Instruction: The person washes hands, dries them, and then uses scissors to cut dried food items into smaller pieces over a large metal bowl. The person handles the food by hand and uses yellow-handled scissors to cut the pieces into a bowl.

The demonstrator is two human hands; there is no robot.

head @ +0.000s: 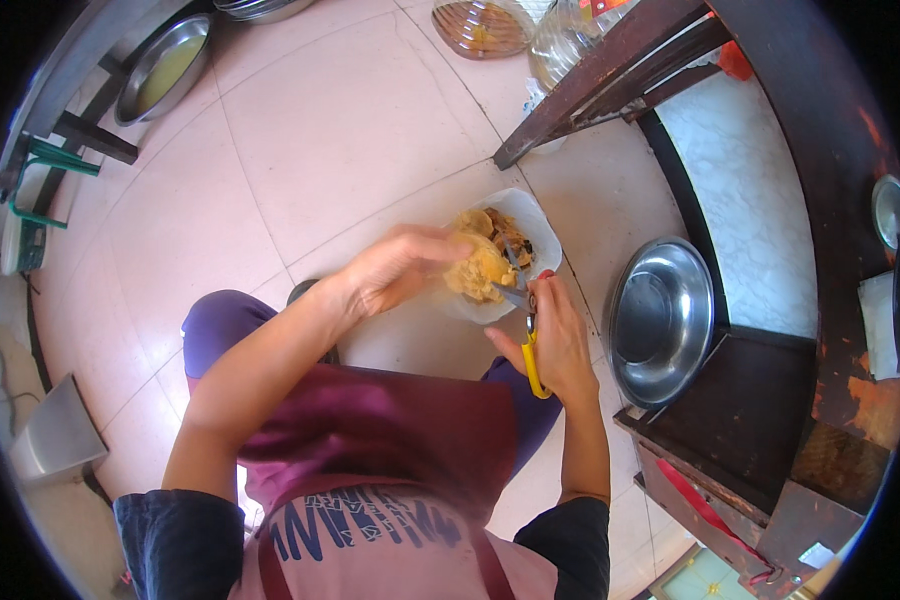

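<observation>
Between my two hands is a lumpy yellow-brown piece of food (480, 266), whose exact kind I cannot tell. My left hand (401, 262), slightly blurred, grips it from the left. A pair of scissors (530, 341) with yellow and red handles is in my right hand (559, 337). Its blades are spread, and they point up and left at the food's right side. Directly beneath sits a white plastic-lined container (536, 214) on the floor. Inside it lie more brownish food pieces (517, 236), partly hidden by the food and my hands.
An oval metal basin (656, 322) stands at right beside a dark wooden cabinet (735, 405). A wooden leg (600, 90) slants down at upper right, near clear plastic jugs (487, 30). Another metal bowl with yellowish liquid (166, 71) is at upper left. Pale tiles (345, 112) cover the floor.
</observation>
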